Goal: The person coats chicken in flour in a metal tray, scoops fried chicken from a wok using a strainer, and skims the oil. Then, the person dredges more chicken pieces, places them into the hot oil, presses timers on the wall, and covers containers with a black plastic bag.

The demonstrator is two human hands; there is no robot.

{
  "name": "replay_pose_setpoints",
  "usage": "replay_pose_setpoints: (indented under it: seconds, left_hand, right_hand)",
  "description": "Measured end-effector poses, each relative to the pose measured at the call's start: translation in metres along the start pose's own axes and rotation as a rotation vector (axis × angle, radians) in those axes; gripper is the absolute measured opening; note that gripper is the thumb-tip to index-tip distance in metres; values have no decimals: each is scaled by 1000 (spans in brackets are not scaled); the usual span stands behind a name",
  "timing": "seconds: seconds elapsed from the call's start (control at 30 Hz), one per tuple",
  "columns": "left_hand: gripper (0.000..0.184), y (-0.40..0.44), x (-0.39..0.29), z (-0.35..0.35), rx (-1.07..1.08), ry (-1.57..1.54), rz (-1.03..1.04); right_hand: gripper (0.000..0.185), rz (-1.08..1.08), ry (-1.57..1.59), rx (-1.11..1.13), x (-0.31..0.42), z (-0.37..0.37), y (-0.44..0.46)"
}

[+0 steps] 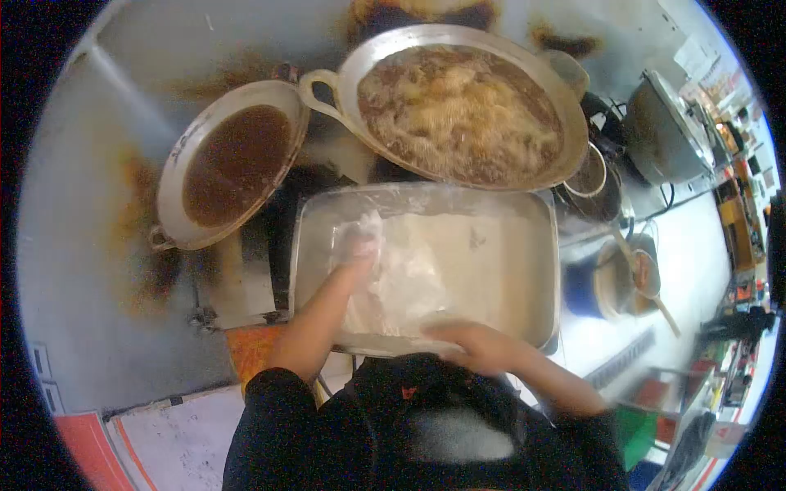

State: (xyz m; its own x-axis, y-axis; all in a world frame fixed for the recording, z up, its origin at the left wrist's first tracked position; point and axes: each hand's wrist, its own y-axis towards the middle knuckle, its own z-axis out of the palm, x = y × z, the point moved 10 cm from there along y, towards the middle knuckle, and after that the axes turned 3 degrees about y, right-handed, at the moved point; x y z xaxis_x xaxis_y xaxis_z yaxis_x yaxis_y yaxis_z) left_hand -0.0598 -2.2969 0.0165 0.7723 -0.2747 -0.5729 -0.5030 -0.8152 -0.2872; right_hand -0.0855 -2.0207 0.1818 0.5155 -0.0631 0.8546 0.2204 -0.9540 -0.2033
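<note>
A large rectangular metal tray (550, 270) stands right in front of me, its inside coated pale. In its left half lies a crumpled, shiny, see-through plastic sheet or bag (409, 278). My left hand (360, 247) reaches into the tray over the plastic. Motion blurs its fingers, and whitish material covers or surrounds them, so its grip does not show clearly. At the tray's near rim is my right hand (473, 342), somewhat blurred, with its fingers over the inner side and the palm outside, closed around the edge.
Behind the tray, a big wok (334, 102) holds bubbling oil with pale yellow food frying. A second wok (168, 192) with still brown liquid sits to the left. At right are a lidded pot (663, 135), a blue bucket (583, 286) and a long-handled strainer (647, 274).
</note>
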Motion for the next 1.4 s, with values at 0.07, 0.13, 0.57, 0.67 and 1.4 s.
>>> replay_pose_setpoints:
  seconds: [0.07, 0.13, 0.57, 0.67, 1.4]
  left_hand:
    - [52, -26, -43, -1, -183, 68, 583]
    - [59, -79, -68, -4, -207, 80, 743]
    - [71, -250, -194, -44, 152, 163, 1122]
    - [81, -225, -139, 6, 42, 268, 1089]
    - [55, -581, 63, -632, -1552, 1761, 10]
  right_hand:
    - [49, 24, 88, -69, -7, -26, -23]
    - [52, 46, 192, -138, -20, -46, -26]
    - [8, 191, 18, -103, -89, -113, 33]
    - [6, 43, 218, -130, -106, -124, 30]
    - [33, -320, -301, -240, 110, -24, 146]
